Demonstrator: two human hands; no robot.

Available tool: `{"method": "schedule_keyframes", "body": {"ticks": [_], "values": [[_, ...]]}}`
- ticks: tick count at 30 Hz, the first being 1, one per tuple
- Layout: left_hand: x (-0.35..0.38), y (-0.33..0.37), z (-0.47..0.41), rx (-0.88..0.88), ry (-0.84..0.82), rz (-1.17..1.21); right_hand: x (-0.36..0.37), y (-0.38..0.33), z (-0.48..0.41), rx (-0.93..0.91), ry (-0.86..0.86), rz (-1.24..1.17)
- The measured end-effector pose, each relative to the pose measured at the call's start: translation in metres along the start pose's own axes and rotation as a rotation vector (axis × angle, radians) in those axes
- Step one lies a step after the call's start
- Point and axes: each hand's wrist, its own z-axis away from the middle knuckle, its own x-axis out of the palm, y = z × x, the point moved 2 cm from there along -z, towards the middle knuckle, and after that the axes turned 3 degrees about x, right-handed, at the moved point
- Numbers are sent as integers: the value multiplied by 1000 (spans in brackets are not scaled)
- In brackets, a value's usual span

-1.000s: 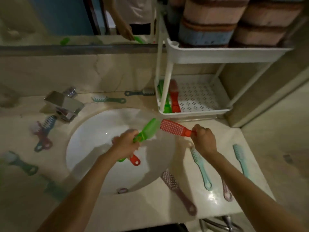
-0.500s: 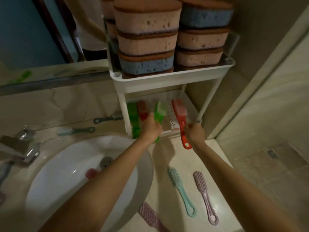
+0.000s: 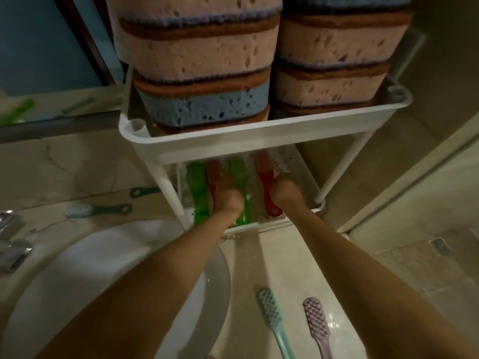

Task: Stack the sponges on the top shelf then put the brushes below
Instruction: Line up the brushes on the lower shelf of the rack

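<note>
Pink and blue sponges (image 3: 202, 55) stand stacked in two piles on the top shelf (image 3: 259, 130) of a white rack. On the lower shelf (image 3: 305, 174) lie a green brush (image 3: 198, 193) and a red brush (image 3: 211, 174) at the left. My left hand (image 3: 228, 198) reaches under the top shelf and holds a second green brush (image 3: 237, 169) over the lower shelf. My right hand (image 3: 286, 190) holds a second red brush (image 3: 267, 182) to its right. How far each brush rests on the shelf is hidden by my hands.
A teal brush (image 3: 272, 320) and a pink brush (image 3: 317, 327) lie on the counter in front of the rack. Two dark-handled brushes (image 3: 98, 209) lie behind the white sink (image 3: 77, 275). A tap (image 3: 13, 244) is at the left, a mirror behind, floor tiles at the right.
Both hands pushed their brushes further in under the top shelf, onto the lower shelf. The view moved closer to the rack.
</note>
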Motion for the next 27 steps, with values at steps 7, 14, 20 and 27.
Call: {"method": "schedule_keyframes", "body": {"ticks": [7,14,20,27], "values": [[0,-9,-12,21,-70,-201,16,3,-3,-53,-80,-14],[0,-14,-9,173,-107,-523,21,-3,3,-207,-68,121],[-2,-20,-6,192,-66,-424,27,0,4,-214,-20,93],[-37,-6,39,152,69,-221,17,-6,60,-249,242,-156]]}}
